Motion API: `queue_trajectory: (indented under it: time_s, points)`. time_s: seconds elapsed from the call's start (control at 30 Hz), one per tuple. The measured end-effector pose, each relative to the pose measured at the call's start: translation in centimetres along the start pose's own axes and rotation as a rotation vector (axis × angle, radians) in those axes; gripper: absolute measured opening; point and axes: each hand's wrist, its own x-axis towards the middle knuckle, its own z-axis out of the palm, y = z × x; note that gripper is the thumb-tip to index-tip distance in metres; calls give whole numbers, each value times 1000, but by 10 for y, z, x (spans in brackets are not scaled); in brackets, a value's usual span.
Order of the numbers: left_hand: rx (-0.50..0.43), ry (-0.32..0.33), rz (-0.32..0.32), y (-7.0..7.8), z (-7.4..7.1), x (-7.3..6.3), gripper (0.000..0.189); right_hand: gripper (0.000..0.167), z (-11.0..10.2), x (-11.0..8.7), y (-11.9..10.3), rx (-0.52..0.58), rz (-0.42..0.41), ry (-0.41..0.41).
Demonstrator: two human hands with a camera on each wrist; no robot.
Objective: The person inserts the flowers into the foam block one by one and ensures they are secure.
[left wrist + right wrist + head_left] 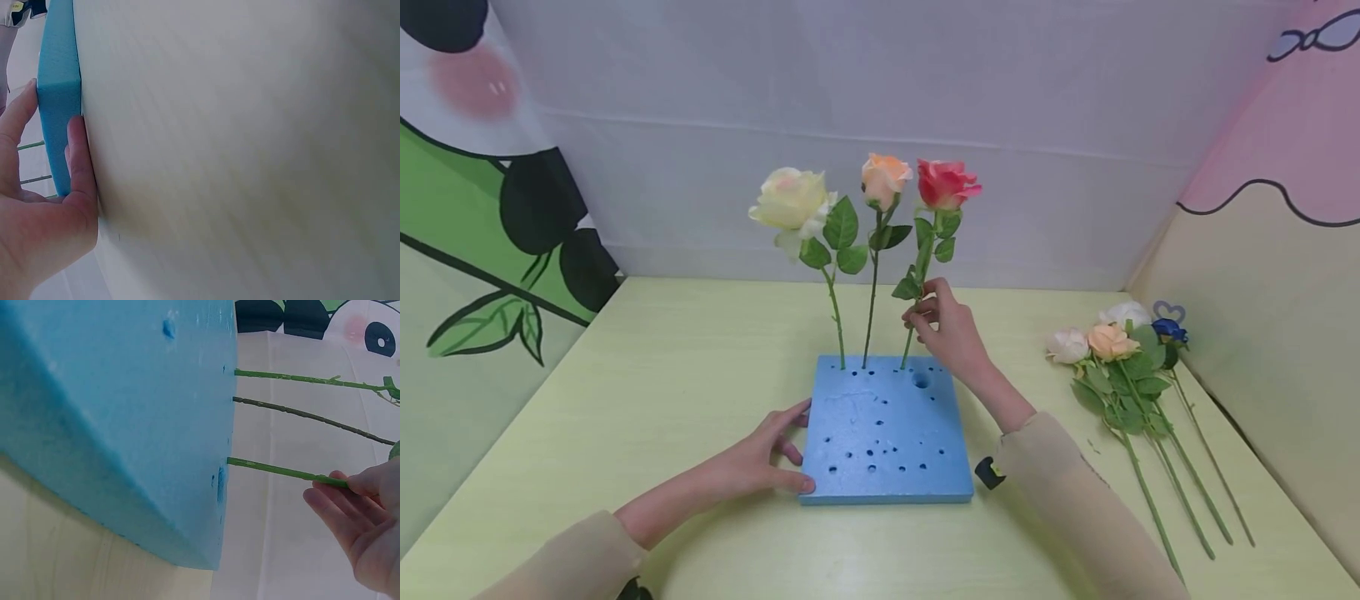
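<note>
A blue foam block [887, 425] pitted with holes lies flat on the table. My left hand [767, 454] holds its left edge, with the thumb on the front corner and the fingers along the side; the left wrist view shows these fingers [78, 150] against the foam. Three artificial roses stand in the block's back row: a pale yellow rose [792, 200], a peach rose [885, 180] and a red rose [947, 185]. With thumb and fingertips my right hand [951, 329] pinches the red rose's green stem [281, 470], whose lower end enters the foam.
On the right of the table [700, 375] lie several more artificial flowers, among them a peach one [1112, 342], a white one [1125, 314] and a dark blue one [1170, 330], their stems pointing toward the front. A white cloth backdrop [865, 83] hangs behind.
</note>
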Motion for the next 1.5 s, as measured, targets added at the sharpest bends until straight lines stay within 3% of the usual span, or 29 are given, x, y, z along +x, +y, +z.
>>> queue_trajectory:
  time_s: [1.27,1.5]
  points:
    - [-20,-8,16,3,0,-1,113,14,6,-1,-6,-8,38,-46]
    - [-12,-6,6,3,0,-1,112,10,8,-1,-4,-59,28,-54]
